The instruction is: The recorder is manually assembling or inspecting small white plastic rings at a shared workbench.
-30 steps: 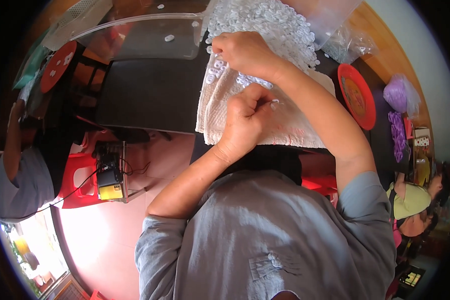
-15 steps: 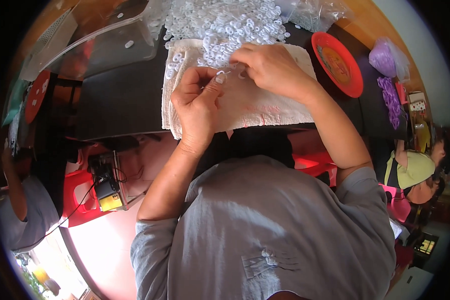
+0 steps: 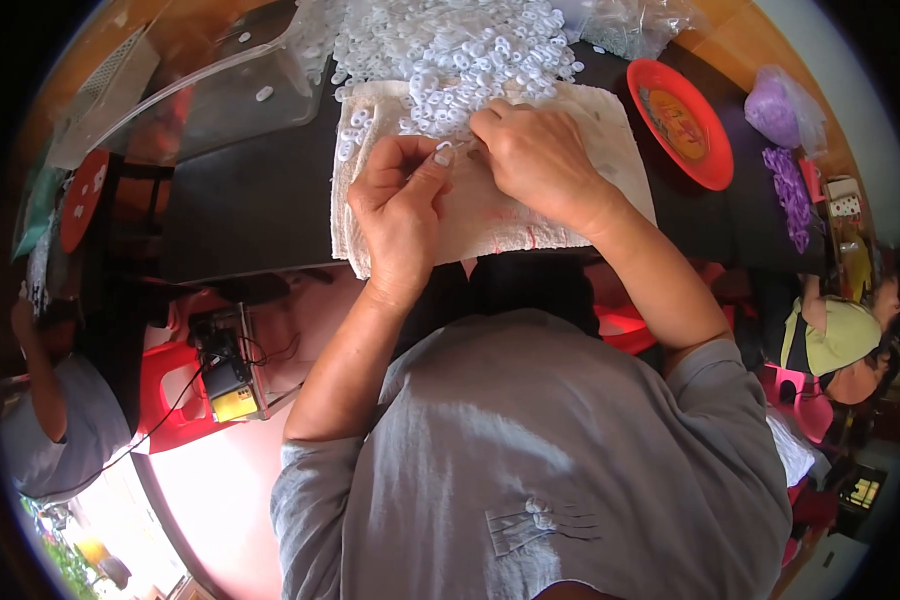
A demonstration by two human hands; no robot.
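Observation:
Thumb and forefinger of my left hand (image 3: 402, 195) are pinched together on a small white plastic ring-like piece (image 3: 444, 147), only part of which shows above the thumb. Just to its right, my right hand (image 3: 538, 160) is closed, palm down, its fingertips curled at the near edge of a heap of white plastic pieces (image 3: 450, 60). What those fingertips hold, if anything, is hidden. Both hands are over a folded cream towel (image 3: 590, 225) with reddish marks near its front edge. Several white pieces lie apart on the towel's left side.
A clear plastic bin (image 3: 260, 115) stands on the dark table (image 3: 230, 215) at left. On the right are a red oval plate (image 3: 710, 150), a purple bundle in a clear bag (image 3: 773, 108) and purple strands (image 3: 788, 195). Other people sit at the far left and right.
My right hand has shifted slightly right and nearer to me, its fingers more curled. The left hand keeps its pinch almost in place. The whole view has shifted a little.

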